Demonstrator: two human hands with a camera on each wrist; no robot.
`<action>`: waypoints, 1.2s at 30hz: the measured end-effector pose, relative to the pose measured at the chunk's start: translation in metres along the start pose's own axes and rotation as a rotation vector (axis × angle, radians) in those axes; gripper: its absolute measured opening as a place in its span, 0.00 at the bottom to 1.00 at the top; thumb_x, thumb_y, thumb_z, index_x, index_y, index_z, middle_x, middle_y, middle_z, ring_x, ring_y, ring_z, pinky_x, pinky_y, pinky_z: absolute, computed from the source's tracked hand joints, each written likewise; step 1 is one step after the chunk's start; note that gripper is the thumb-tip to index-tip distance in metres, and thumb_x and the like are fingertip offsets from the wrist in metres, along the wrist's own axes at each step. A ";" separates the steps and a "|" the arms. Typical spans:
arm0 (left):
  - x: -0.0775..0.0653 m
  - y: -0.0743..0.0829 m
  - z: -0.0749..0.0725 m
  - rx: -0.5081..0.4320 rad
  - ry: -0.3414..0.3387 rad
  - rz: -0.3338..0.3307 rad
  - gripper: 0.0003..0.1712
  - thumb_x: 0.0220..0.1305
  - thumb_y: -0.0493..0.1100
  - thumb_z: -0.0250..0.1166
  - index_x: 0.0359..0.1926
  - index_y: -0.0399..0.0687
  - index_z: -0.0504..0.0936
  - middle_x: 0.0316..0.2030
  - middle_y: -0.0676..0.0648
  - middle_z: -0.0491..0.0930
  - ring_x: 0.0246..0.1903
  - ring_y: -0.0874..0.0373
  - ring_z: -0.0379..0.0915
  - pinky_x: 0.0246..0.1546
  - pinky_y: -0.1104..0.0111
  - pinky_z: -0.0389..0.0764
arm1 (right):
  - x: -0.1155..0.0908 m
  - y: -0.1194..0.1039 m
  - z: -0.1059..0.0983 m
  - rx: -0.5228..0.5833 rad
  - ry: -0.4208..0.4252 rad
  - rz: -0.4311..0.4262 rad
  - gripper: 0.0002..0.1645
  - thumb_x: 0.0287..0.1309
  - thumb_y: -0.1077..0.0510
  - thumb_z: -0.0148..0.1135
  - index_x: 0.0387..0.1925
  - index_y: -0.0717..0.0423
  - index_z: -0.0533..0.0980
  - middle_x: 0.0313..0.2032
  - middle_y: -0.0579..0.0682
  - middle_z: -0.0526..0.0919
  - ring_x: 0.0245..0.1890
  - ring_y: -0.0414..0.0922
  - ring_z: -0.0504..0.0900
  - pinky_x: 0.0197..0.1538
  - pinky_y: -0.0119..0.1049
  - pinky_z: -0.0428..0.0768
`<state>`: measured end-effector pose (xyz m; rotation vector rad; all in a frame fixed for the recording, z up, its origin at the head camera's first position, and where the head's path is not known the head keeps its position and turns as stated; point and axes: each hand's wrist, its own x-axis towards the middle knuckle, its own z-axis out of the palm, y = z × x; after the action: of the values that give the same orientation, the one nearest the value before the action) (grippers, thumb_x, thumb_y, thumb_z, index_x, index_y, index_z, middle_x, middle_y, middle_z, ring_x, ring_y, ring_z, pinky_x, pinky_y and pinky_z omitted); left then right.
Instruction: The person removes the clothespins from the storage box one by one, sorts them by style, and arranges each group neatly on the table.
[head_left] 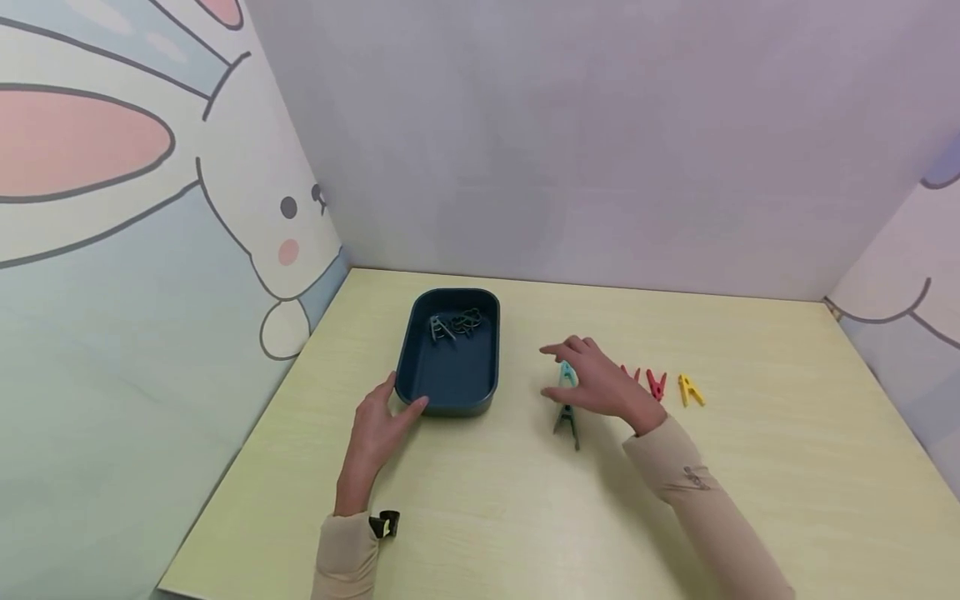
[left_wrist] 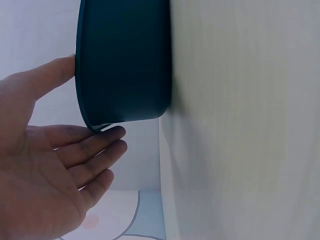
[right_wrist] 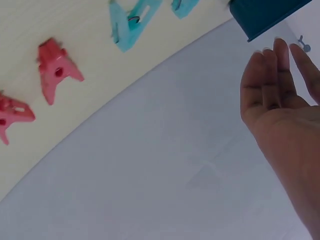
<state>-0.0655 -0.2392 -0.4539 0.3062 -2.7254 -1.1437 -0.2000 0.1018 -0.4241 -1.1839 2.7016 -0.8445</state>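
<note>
My left hand [head_left: 377,427] is at the near left corner of a dark blue tray [head_left: 452,410], its thumb touching the near rim. In the left wrist view, its fingers [left_wrist: 92,157] extend beside the tray's corner, nearly straight. My right hand [head_left: 596,379] hovers right of the tray, fingers spread apart from the thumb, nothing between them. Below it are a light blue clothespin [head_left: 567,372] and a darker teal one [head_left: 567,423], partly hidden. The right wrist view also has light blue clothespins [right_wrist: 131,25] on the table. Inside the tray lies a greyish clothespin [head_left: 441,328].
Right of my right hand lie two red clothespins [head_left: 657,385], one partly hidden, and a yellow clothespin [head_left: 690,390]. Dark looped pieces [head_left: 467,321] sit at the tray's far end. The pale table [head_left: 480,517] meets a wall [head_left: 585,150] behind and rabbit-painted panels at the sides.
</note>
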 end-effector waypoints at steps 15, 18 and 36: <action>0.000 0.001 0.001 0.007 0.010 0.004 0.48 0.69 0.51 0.71 0.75 0.24 0.60 0.71 0.26 0.64 0.72 0.32 0.59 0.69 0.42 0.64 | 0.107 -0.027 0.030 -0.038 0.023 -0.069 0.34 0.66 0.46 0.71 0.66 0.59 0.76 0.52 0.59 0.78 0.52 0.55 0.74 0.56 0.51 0.76; 0.000 0.003 0.001 0.013 0.013 0.007 0.48 0.69 0.51 0.71 0.75 0.24 0.60 0.71 0.26 0.64 0.71 0.31 0.59 0.69 0.42 0.64 | 0.122 -0.033 0.035 -0.089 -0.004 -0.080 0.34 0.67 0.46 0.70 0.67 0.59 0.75 0.53 0.59 0.78 0.52 0.55 0.74 0.58 0.52 0.75; 0.000 0.003 0.001 0.018 0.025 0.018 0.46 0.70 0.51 0.71 0.73 0.23 0.62 0.70 0.27 0.66 0.71 0.32 0.62 0.68 0.42 0.66 | 0.170 -0.051 0.058 -0.244 -0.145 0.018 0.39 0.67 0.42 0.70 0.72 0.55 0.71 0.61 0.59 0.75 0.60 0.56 0.71 0.63 0.54 0.72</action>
<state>-0.0663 -0.2367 -0.4529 0.2957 -2.7124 -1.1033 -0.2689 -0.0715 -0.4220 -1.2092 2.7471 -0.4161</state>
